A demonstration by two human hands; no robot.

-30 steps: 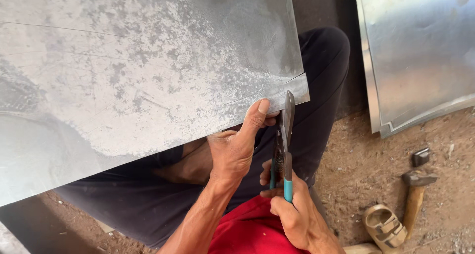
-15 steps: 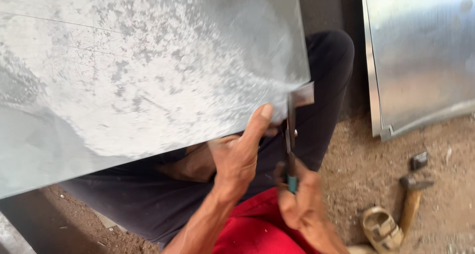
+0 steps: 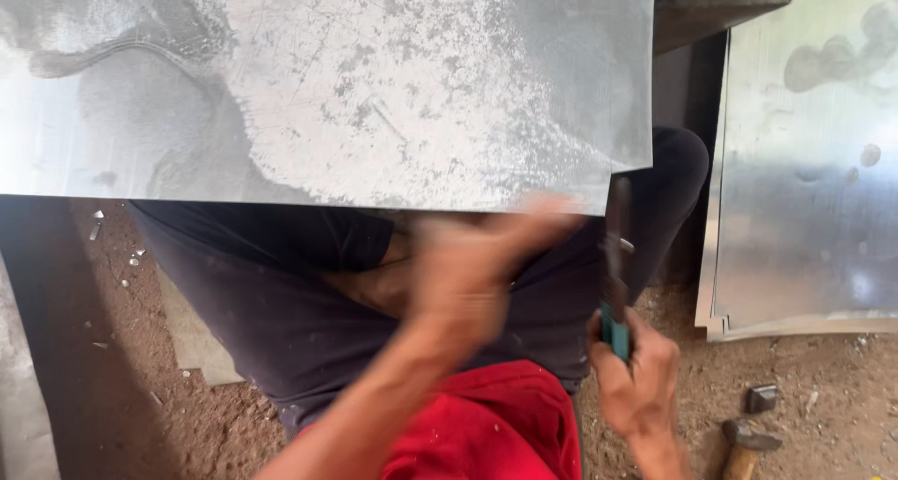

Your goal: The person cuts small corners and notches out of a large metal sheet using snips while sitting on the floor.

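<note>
A large mottled grey metal sheet (image 3: 327, 87) lies across my lap, its near edge running over my dark trousers. My right hand (image 3: 636, 372) grips teal-handled tin snips (image 3: 615, 274), whose blades point up at the sheet's near right corner. My left hand (image 3: 468, 274) is blurred with motion just under the sheet's near edge, fingers stretched toward that corner; whether it touches the sheet is unclear.
A second shiny metal sheet (image 3: 804, 162) lies on the dirt ground at the right. A hammer (image 3: 744, 443) and a small dark metal block (image 3: 760, 399) rest on the soil at the lower right. Small metal offcuts (image 3: 98, 223) lie on the ground at the left.
The small cut tab at the sheet's corner is gone from view. My left hand has come off its pinch on the edge and is moving. The sheet now spreads wider across the view.
</note>
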